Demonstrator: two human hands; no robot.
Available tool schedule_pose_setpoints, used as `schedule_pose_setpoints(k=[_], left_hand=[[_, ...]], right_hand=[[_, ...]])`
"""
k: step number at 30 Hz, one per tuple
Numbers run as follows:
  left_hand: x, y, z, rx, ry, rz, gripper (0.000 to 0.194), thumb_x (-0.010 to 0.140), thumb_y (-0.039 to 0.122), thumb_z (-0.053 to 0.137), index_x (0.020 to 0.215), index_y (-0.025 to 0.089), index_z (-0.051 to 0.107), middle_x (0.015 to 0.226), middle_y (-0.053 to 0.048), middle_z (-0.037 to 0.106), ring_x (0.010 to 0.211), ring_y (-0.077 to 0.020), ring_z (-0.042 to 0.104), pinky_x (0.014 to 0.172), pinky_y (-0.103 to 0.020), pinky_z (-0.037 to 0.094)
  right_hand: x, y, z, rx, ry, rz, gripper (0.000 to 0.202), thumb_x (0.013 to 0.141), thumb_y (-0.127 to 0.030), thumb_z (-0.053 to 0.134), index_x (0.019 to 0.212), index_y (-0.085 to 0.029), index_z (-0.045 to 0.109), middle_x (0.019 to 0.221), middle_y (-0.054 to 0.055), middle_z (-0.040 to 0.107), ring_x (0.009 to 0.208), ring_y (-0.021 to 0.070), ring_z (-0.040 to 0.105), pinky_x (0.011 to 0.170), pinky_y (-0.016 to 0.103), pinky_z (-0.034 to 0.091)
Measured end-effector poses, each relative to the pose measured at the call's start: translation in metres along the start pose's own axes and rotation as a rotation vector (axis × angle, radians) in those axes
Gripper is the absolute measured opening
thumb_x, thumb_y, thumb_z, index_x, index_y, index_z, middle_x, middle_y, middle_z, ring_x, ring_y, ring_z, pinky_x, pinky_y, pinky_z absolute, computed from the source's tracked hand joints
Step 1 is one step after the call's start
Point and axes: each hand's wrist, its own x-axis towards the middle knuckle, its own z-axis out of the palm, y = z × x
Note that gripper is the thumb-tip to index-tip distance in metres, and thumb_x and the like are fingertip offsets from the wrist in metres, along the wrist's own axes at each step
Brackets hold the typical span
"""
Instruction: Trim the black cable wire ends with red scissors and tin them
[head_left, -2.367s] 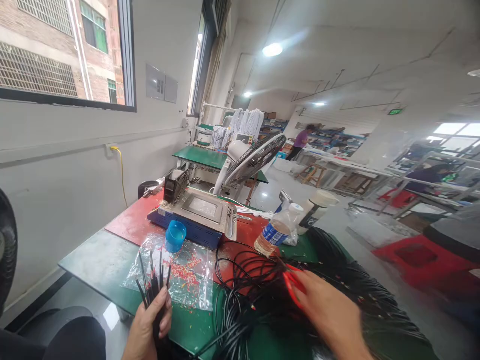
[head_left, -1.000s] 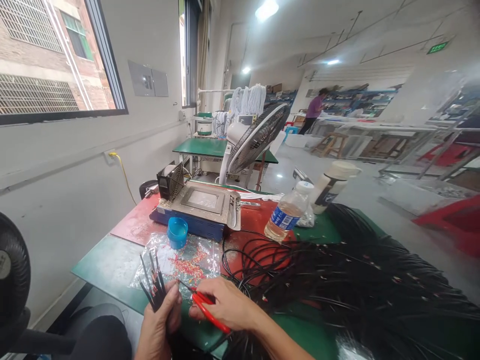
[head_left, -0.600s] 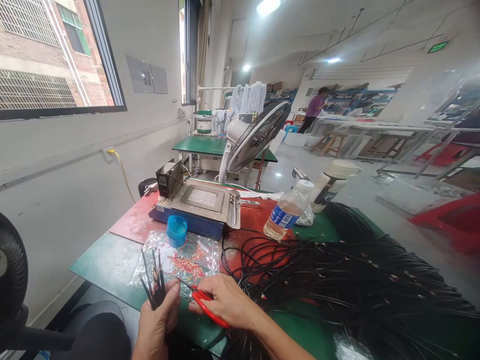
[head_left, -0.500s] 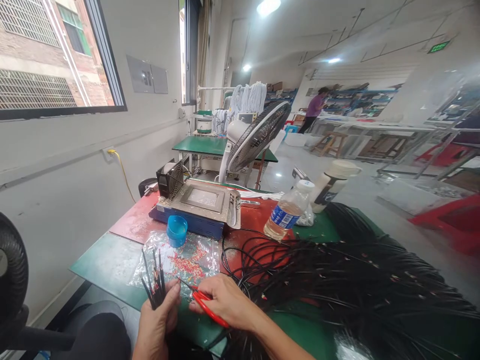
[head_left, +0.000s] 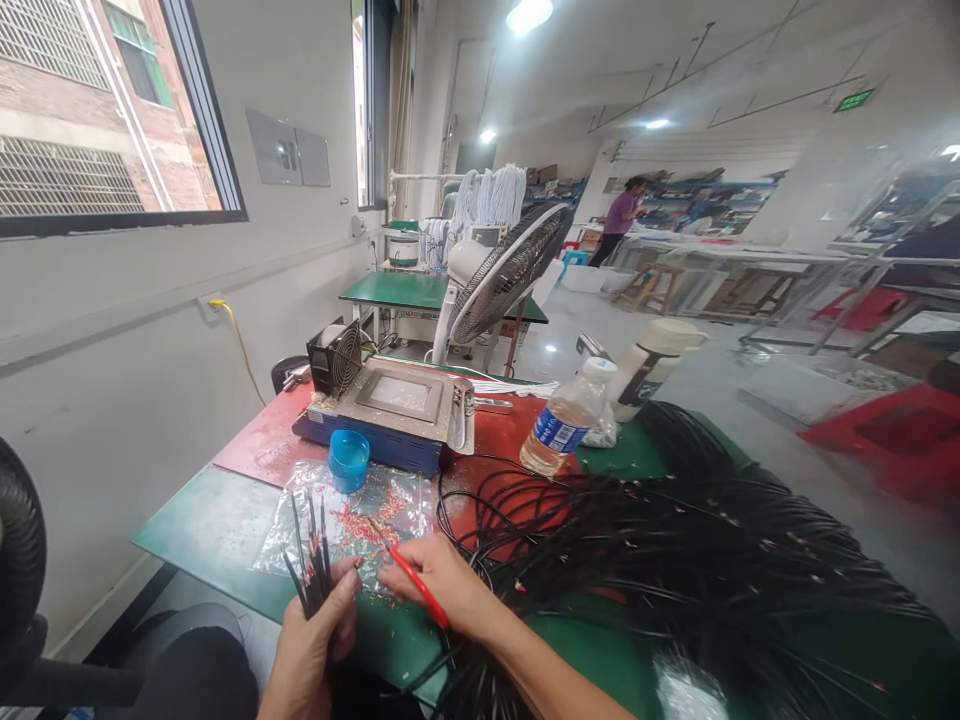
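My left hand is closed around a bunch of black cables, their cut ends pointing up with thin coloured wires showing. To its right, my right hand is wrapped around red-handled scissors, whose blades point up and left over the table. The fingertips of my two hands are close together but look apart. Beyond them, a clear plastic sheet carries many small red and yellow bits. A blue cup stands at the sheet's far edge.
Behind the cup sits a blue machine with a heated-looking plate and a small black fan. A drink bottle and a thermos stand right of it. Black cables cover the table's right side. A person stands far behind.
The scissors have swung from pointing at my left hand to pointing up and away from it. My left hand still holds the cables. The view has shifted slightly.
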Motion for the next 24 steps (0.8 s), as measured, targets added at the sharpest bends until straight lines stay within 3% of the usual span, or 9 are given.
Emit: schedule_pose_setpoints(k=[4, 9, 12, 17, 21, 24], left_hand=[[-0.005, -0.002, 0.005, -0.005, -0.028, 0.003, 0.048, 0.056, 0.043, 0.079, 0.087, 0.009, 0.065, 0.041, 0.009, 0.036, 0.04, -0.0038, 0.025, 0.042, -0.02, 0.014], [-0.005, -0.007, 0.007, 0.037, -0.035, 0.007, 0.042, 0.057, 0.044, 0.078, 0.076, 0.009, 0.064, 0.039, 0.007, 0.039, 0.039, -0.0041, 0.027, 0.041, -0.02, 0.013], [-0.005, -0.005, 0.005, 0.015, -0.008, 0.012, 0.042, 0.059, 0.043, 0.077, 0.081, 0.01, 0.063, 0.042, 0.007, 0.041, 0.041, -0.0041, 0.028, 0.042, -0.02, 0.015], [-0.004, -0.001, 0.003, -0.017, -0.005, -0.002, 0.036, 0.062, 0.04, 0.076, 0.077, 0.011, 0.061, 0.047, 0.007, 0.041, 0.043, -0.0039, 0.029, 0.043, -0.018, 0.019], [-0.001, -0.003, -0.001, -0.061, 0.022, 0.003, 0.038, 0.063, 0.04, 0.076, 0.083, 0.011, 0.061, 0.048, 0.007, 0.042, 0.044, -0.0042, 0.03, 0.041, -0.018, 0.02], [0.001, -0.005, -0.004, -0.082, 0.028, 0.006, 0.038, 0.062, 0.039, 0.077, 0.082, 0.012, 0.06, 0.048, 0.008, 0.041, 0.043, -0.0039, 0.029, 0.04, -0.017, 0.02]], right_hand=[[0.001, 0.0, 0.006, 0.442, -0.064, 0.069, 0.05, 0.071, -0.065, 0.057, 0.061, -0.015, 0.053, 0.043, -0.007, 0.038, 0.036, 0.0049, 0.033, 0.038, 0.018, 0.025], [0.002, 0.001, 0.01, 0.553, -0.082, 0.085, 0.055, 0.07, -0.068, 0.056, 0.061, -0.014, 0.054, 0.044, -0.007, 0.038, 0.037, 0.0045, 0.032, 0.038, 0.018, 0.025], [0.002, 0.001, 0.006, 0.355, -0.054, -0.008, 0.052, 0.07, -0.066, 0.057, 0.066, -0.014, 0.055, 0.052, -0.006, 0.04, 0.045, 0.0054, 0.033, 0.043, 0.019, 0.024], [-0.002, -0.008, 0.0, -0.237, 0.111, -0.164, 0.039, 0.076, -0.048, 0.062, 0.06, -0.015, 0.049, 0.062, -0.005, 0.043, 0.058, 0.0076, 0.035, 0.052, 0.02, 0.022], [-0.005, -0.009, 0.001, -0.425, 0.083, -0.256, 0.033, 0.078, -0.037, 0.06, 0.056, -0.016, 0.046, 0.058, -0.005, 0.042, 0.055, 0.007, 0.034, 0.051, 0.021, 0.019], [-0.005, -0.004, 0.004, -0.56, 0.152, -0.31, 0.026, 0.076, -0.033, 0.06, 0.059, -0.017, 0.049, 0.059, -0.004, 0.048, 0.055, 0.0073, 0.036, 0.051, 0.022, 0.017]])
